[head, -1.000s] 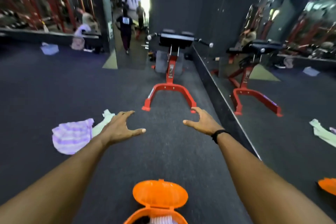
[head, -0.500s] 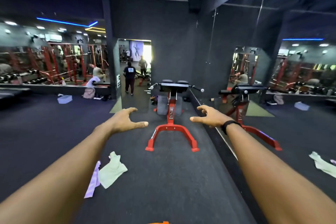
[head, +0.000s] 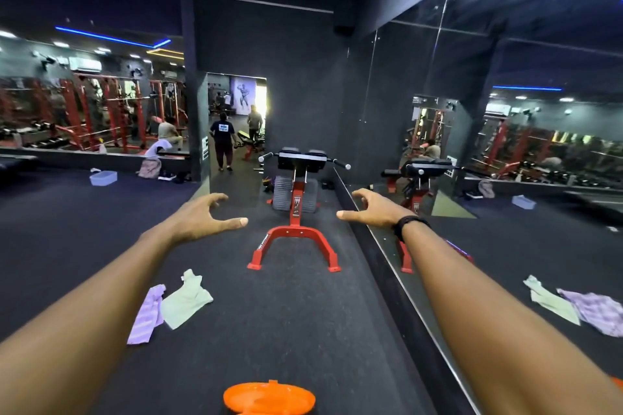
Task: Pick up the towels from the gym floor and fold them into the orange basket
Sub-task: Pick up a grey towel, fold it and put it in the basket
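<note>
Two towels lie crumpled on the dark gym floor at the lower left: a pale green towel (head: 186, 299) and, touching its left side, a purple striped towel (head: 146, 315) partly hidden by my left forearm. The orange basket's open lid (head: 269, 397) shows at the bottom edge; the basket body is out of frame. My left hand (head: 205, 217) and my right hand (head: 376, 209) are stretched forward at chest height, fingers spread, holding nothing, well above and beyond the towels.
A red and black exercise bench (head: 296, 212) stands ahead in the middle. A mirror wall (head: 505, 178) runs along the right and reflects the towels. A person (head: 223, 138) walks in the far doorway. A lavender box (head: 102, 177) sits by the left wall.
The view rose from the floor, then dipped slightly, so the orange lid is back at the bottom edge. Both hands stay open and outstretched. The towels have not moved.
</note>
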